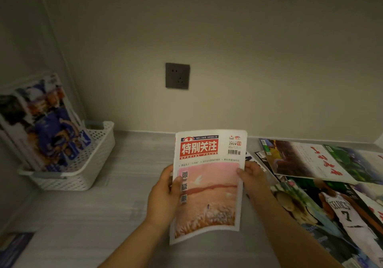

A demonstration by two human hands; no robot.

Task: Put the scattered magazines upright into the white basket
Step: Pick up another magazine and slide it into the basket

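A magazine (209, 187) with a red title block and a pink landscape cover is held upright above the grey tabletop (116, 209), front cover facing me. My left hand (163, 197) grips its left edge, thumb on the cover. My right hand (251, 177) grips its right edge. The white perforated basket (91, 164) stands at the far left against the wall, with several magazines (47, 126) standing upright in it and leaning left. More magazines (323, 184) lie scattered flat on the right side of the table.
A dark wall socket (177, 75) sits on the beige wall behind the table. A dark blue item (12, 247) shows at the lower left corner. Bare tabletop lies between the basket and the held magazine.
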